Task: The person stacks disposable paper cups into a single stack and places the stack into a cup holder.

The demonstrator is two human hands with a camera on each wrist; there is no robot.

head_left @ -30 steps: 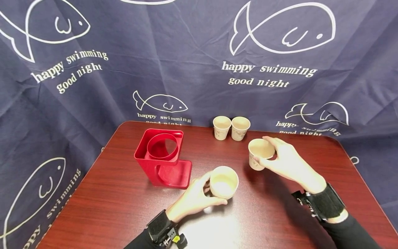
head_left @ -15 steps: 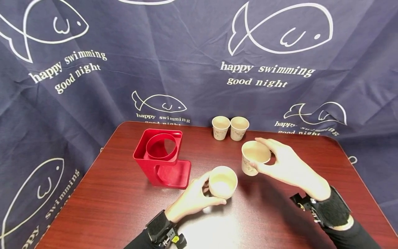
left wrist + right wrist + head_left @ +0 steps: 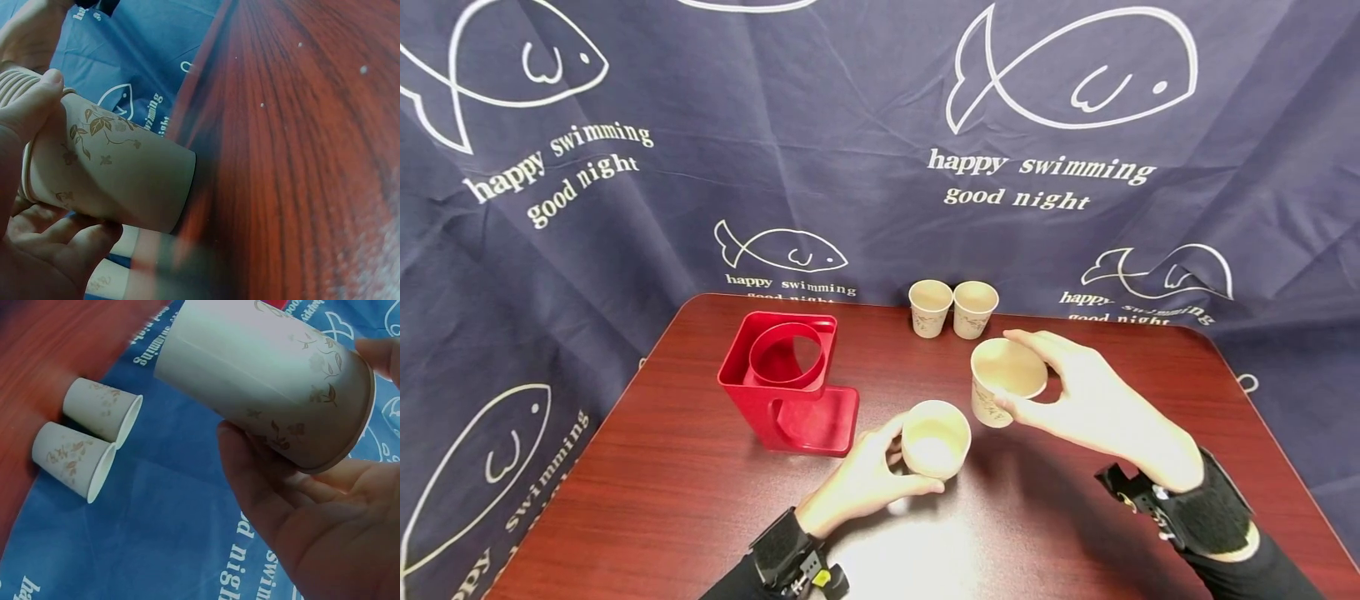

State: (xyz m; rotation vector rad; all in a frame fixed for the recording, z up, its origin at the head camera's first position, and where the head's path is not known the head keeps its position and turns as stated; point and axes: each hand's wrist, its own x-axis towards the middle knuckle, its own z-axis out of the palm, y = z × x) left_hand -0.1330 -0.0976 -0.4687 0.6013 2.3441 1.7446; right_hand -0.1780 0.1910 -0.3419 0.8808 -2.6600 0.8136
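Right hand (image 3: 1090, 400) gripping a paper cup (image 3: 1003, 383), now carried leftward, nearer the left-hand cup (image 3: 934, 439). Left hand (image 3: 865, 483) grips that one, possibly a nested stack, over the tabletop (image 3: 662, 500).

Your head view is bright and evenly lit, with white overhead glare on the tabletop (image 3: 917, 550) near you. Soft shadows fall beneath both hands. Your wrist views blur the tabletop at the close edges.
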